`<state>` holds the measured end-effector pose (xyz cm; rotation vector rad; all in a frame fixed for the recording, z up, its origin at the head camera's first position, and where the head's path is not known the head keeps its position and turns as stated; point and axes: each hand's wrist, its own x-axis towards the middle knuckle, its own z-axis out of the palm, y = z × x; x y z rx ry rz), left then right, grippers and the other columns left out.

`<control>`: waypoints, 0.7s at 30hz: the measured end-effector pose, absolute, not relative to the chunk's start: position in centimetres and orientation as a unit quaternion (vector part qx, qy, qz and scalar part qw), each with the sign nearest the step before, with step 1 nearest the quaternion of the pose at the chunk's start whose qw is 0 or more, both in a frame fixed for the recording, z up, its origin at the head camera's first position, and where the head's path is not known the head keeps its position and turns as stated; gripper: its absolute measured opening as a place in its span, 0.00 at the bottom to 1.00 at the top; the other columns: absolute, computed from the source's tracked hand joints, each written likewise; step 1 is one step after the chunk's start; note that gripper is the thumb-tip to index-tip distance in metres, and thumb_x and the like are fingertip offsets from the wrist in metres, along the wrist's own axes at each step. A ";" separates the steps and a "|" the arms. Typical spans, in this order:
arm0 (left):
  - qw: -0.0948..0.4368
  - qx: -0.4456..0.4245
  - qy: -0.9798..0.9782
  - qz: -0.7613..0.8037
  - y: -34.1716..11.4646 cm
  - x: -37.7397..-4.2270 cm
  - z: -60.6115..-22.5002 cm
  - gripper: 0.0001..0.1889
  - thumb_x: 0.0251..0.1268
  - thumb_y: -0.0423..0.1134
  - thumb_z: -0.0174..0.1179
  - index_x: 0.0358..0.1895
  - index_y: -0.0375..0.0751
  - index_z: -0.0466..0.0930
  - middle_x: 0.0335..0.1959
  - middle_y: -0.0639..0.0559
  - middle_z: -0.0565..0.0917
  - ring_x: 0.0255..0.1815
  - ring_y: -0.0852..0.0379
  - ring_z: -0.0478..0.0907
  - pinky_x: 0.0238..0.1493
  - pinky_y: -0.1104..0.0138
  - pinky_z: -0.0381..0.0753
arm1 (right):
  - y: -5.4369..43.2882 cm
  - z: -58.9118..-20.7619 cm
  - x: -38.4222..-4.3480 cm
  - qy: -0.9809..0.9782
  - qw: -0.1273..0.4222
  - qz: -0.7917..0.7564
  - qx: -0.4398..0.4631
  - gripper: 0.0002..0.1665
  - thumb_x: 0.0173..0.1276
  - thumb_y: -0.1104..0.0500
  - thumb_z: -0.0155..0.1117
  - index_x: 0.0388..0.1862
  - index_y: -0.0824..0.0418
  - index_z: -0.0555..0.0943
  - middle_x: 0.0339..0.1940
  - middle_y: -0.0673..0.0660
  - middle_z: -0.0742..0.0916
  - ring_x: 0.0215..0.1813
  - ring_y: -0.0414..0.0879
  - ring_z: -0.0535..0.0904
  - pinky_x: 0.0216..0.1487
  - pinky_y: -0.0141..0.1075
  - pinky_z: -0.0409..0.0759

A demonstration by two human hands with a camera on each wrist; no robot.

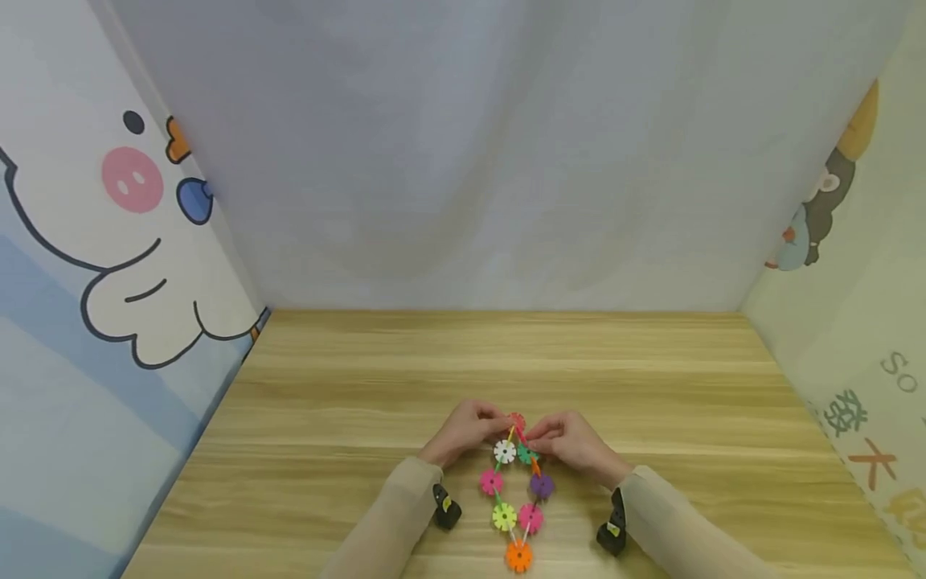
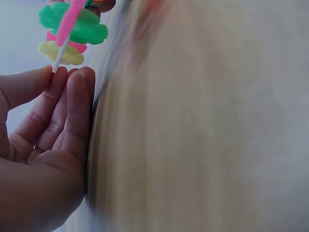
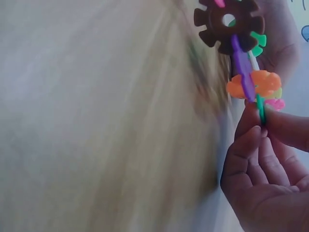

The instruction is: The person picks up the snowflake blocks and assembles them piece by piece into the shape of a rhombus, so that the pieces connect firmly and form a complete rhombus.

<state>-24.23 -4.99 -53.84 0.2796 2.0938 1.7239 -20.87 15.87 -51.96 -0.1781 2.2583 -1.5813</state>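
Note:
A closed loop of notched plastic discs, slotted edge to edge, lies in front of the person, with an orange disc [image 1: 518, 556] at its near end and a red disc [image 1: 517, 421] at its far end. My left hand [image 1: 470, 426] is at the loop's far left side, above a white disc [image 1: 505, 452]. In the left wrist view, its thumb and forefinger pinch a white disc [image 2: 60, 57] seen edge-on. From the other side, my right hand [image 1: 571, 441] pinches a green disc [image 3: 261, 108] between thumb and forefinger, beside a purple disc [image 3: 243, 67] and an orange one.
The loop rests on a wood-grain table [image 1: 347, 378]. A pale grey curtain [image 1: 470, 161] hangs behind the table's far edge, and printed cartoon panels stand on both sides. Each wrist wears a small black camera [image 1: 612, 527].

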 end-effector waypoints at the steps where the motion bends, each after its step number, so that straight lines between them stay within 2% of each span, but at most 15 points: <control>1: 0.209 0.102 0.749 0.621 -4.9 -24.3 -53.8 0.08 0.60 0.37 0.65 0.34 0.33 0.84 0.30 0.48 0.84 0.30 0.55 0.80 0.37 0.63 0.80 | 16.0 -51.9 -20.9 0.803 0.187 -0.562 -0.064 0.06 0.61 0.66 0.68 0.37 0.68 0.84 0.30 0.57 0.87 0.29 0.45 0.80 0.29 0.36 0.77; 9: 0.236 0.092 0.719 0.648 -4.6 -25.3 -53.7 0.08 0.62 0.35 0.64 0.37 0.31 0.83 0.32 0.45 0.85 0.33 0.52 0.83 0.38 0.63 0.81 | 16.4 -51.5 -21.4 0.804 0.184 -0.562 -0.069 0.07 0.61 0.64 0.69 0.37 0.67 0.84 0.32 0.57 0.87 0.28 0.44 0.79 0.27 0.35 0.76; 16: 0.244 0.081 0.707 0.658 -3.9 -26.1 -53.3 0.08 0.62 0.33 0.63 0.37 0.29 0.83 0.32 0.43 0.85 0.34 0.51 0.83 0.39 0.63 0.81 | 16.7 -51.2 -22.0 0.803 0.179 -0.567 -0.045 0.09 0.61 0.65 0.69 0.39 0.67 0.84 0.36 0.59 0.87 0.37 0.48 0.83 0.37 0.39 0.80; 21: 0.229 0.069 0.723 0.648 -3.3 -26.5 -53.1 0.07 0.61 0.33 0.64 0.36 0.30 0.83 0.31 0.44 0.85 0.33 0.51 0.83 0.37 0.64 0.81 | 16.9 -51.1 -22.5 0.818 0.161 -0.551 -0.032 0.07 0.60 0.66 0.69 0.37 0.66 0.84 0.34 0.57 0.87 0.37 0.48 0.82 0.38 0.40 0.80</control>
